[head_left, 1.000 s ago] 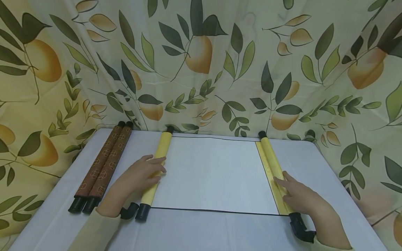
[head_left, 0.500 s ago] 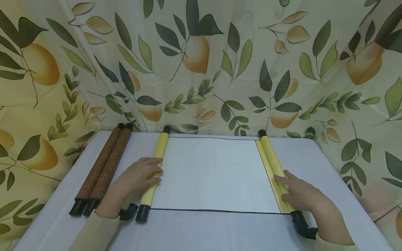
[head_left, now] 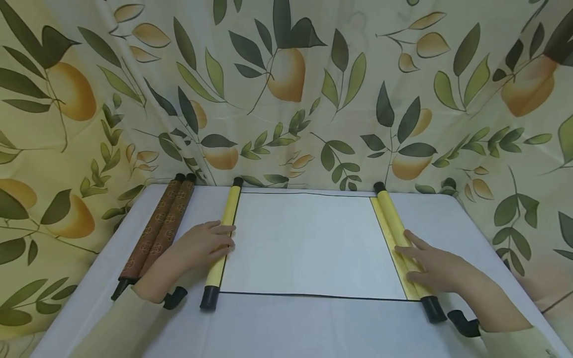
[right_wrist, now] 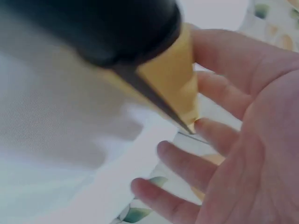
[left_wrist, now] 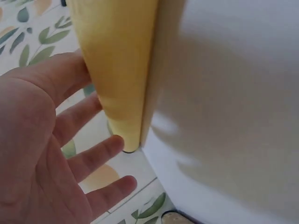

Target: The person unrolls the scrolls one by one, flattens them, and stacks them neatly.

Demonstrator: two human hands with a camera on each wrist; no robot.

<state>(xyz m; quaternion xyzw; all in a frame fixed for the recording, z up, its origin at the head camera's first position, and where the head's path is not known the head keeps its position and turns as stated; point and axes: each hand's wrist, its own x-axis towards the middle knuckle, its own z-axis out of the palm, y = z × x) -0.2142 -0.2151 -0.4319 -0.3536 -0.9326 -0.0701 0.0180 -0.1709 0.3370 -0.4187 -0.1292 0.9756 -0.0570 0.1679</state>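
Observation:
A partly unrolled scroll with a blank white sheet point(head_left: 309, 243) lies on the table between two yellow rolls with black end knobs. My left hand point(head_left: 201, 246) rests its loosely extended fingers on the left yellow roll point(head_left: 218, 266). In the left wrist view, the fingers point(left_wrist: 96, 158) reach past that roll point(left_wrist: 117, 70) without curling round it. On the other side, my right hand point(head_left: 440, 268) lays spread fingers over the right yellow roll point(head_left: 390, 211). From the right wrist, its black knob point(right_wrist: 140, 28) looms close, with relaxed fingers point(right_wrist: 187, 165) beside and beneath the roll.
Two brown patterned scrolls point(head_left: 149, 236) lie side by side at the table's left, partly behind my left forearm. A white cloth covers the table point(head_left: 313, 328). Behind its far edge hangs a curtain point(head_left: 340, 124) printed with fruit and leaves.
My right hand and forearm have shifted to the right, its fingers spreading more, and the wrist camera now stands apart from the right knob. The left hand stays on its roll; the head view shifts slightly.

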